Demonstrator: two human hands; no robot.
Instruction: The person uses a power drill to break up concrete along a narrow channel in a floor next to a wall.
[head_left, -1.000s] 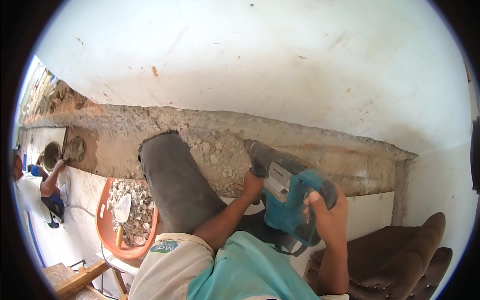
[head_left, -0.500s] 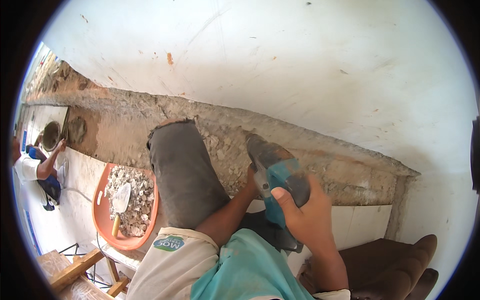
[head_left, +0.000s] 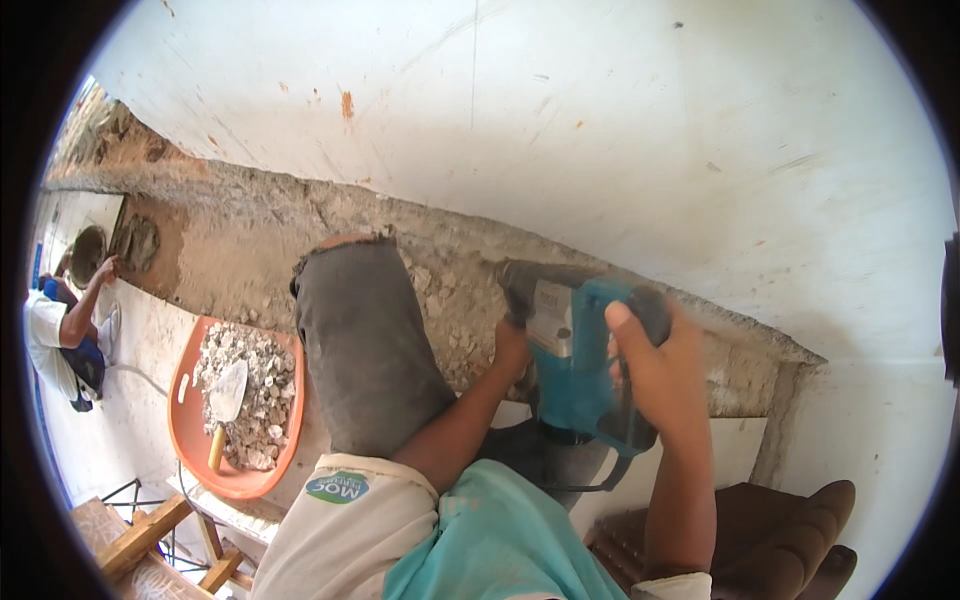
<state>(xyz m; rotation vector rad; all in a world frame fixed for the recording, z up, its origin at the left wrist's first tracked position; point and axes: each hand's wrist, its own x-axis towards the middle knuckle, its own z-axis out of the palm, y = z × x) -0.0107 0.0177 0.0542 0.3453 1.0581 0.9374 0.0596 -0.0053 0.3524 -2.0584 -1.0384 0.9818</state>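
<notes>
A teal and black rotary hammer [head_left: 575,340] lies across my two hands, over the trench of broken concrete by the wall. My right hand [head_left: 668,370] is wrapped round its rear handle, thumb on top. At its dark front end my left hand [head_left: 512,348] is closed, partly hidden behind the tool. The bit cannot be made out. Below and left of the tool, loose rubble [head_left: 455,325] lies in the trench beside my grey-trousered knee [head_left: 360,340].
An orange tub [head_left: 183,440] of rubble, with a trowel [head_left: 218,440] on top, stands left of my leg. Farther left, a person [head_left: 62,335] reaches toward a dark bucket [head_left: 88,255]. Wooden pieces [head_left: 150,535] lie lower left; a brown ribbed object [head_left: 740,540] lies lower right.
The rotary hammer has swung from slanting down toward me to lying more level, its rear end raised. My right hand has moved up and to the right with it.
</notes>
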